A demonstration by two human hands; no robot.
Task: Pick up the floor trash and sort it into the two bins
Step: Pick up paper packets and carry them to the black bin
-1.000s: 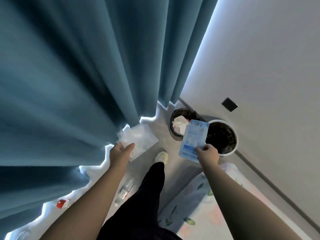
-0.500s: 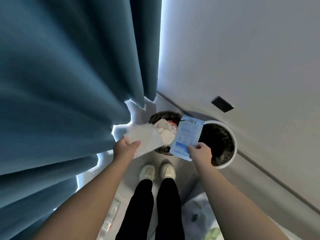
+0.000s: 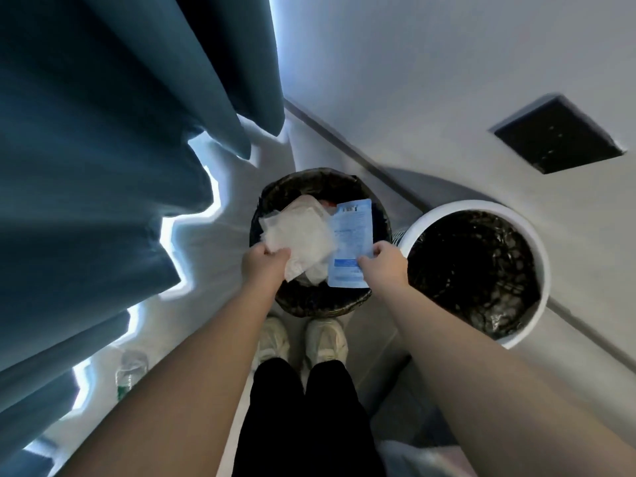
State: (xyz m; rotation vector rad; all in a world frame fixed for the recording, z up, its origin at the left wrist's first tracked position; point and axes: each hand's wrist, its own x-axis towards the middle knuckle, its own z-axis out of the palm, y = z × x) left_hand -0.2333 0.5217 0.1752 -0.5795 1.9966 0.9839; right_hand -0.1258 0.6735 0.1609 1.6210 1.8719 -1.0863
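Observation:
My left hand (image 3: 264,266) grips a white translucent wrapper (image 3: 298,239) by its near corner, directly over the dark bin (image 3: 309,306). My right hand (image 3: 384,266) pinches a blue and white packet (image 3: 352,246) by its lower right edge, also above the dark bin's opening. The two pieces overlap slightly. Some pale trash lies inside that bin beneath them. The white bin (image 3: 537,270), lined with a black bag, stands to the right, close against the dark bin.
Blue curtains (image 3: 103,166) hang along the left. A grey wall with a black square plate (image 3: 557,136) rises at the right. A clear plastic bottle (image 3: 130,371) lies on the floor at lower left. My shoes (image 3: 303,339) stand just before the dark bin.
I have stepped up to the bins. Both hands moved forward, bringing the wrapper and the packet from beside the dark bin to above its opening.

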